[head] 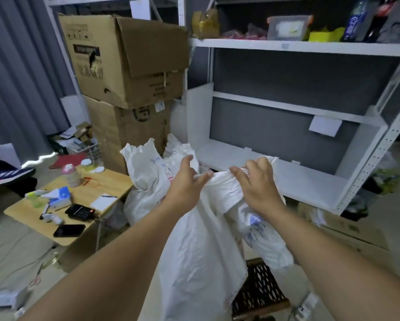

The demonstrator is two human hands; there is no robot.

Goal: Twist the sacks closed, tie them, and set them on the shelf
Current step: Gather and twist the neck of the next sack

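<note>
At the bottom centre of the frame a white sack (201,239) hangs from both hands above a dark lattice crate (261,290). Its blue print low on the right side is too creased to read. The left hand (186,181) curls its fingers over the bunched mouth of the sack, thumb raised. Just to its right, the right hand (260,186) grips the same gathered edge with bent fingers, so the cloth is stretched taut between the two. At lower left a wooden table (101,181) carries a black phone (69,230), a keypad device (81,212), a notepad (102,202) and a blue tissue box (60,195). Behind the left hand stands a second sack (145,174), its ruffled mouth open and its red and blue marks unreadable. Past the hands, at centre right, is the bare bottom board of the white shelf (287,179), with a blank paper tag (325,126) on the rail above. At upper left are two stacked cardboard boxes (129,61), their dark printed characters blurred. On the top board at upper right is a blue-labelled bottle (354,22), its lettering illegible.
</note>
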